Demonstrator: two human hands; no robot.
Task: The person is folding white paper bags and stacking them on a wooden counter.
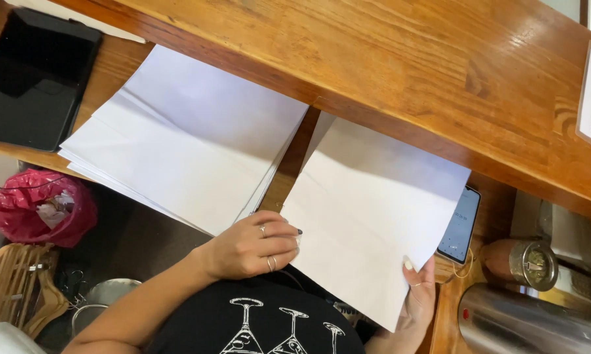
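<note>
Two sets of white paper lie on a lower wooden shelf under a raised counter. My left hand (pixel 253 246), with rings on its fingers, rests curled against the near left edge of the right-hand sheets (pixel 367 210), between them and the left stack (pixel 190 144). My right hand (pixel 419 298) grips the near right corner of the right-hand sheets from below, thumb on top. Whether my left hand pinches the paper or a small dark item is unclear.
A smartphone (pixel 460 224) lies partly under the right sheets. A black tablet (pixel 36 75) sits far left. A red-lined bin (pixel 43 206) and wooden hangers (pixel 17 285) are below left. Metal containers (pixel 525 262) stand at right. The raised counter (pixel 387 72) overhangs.
</note>
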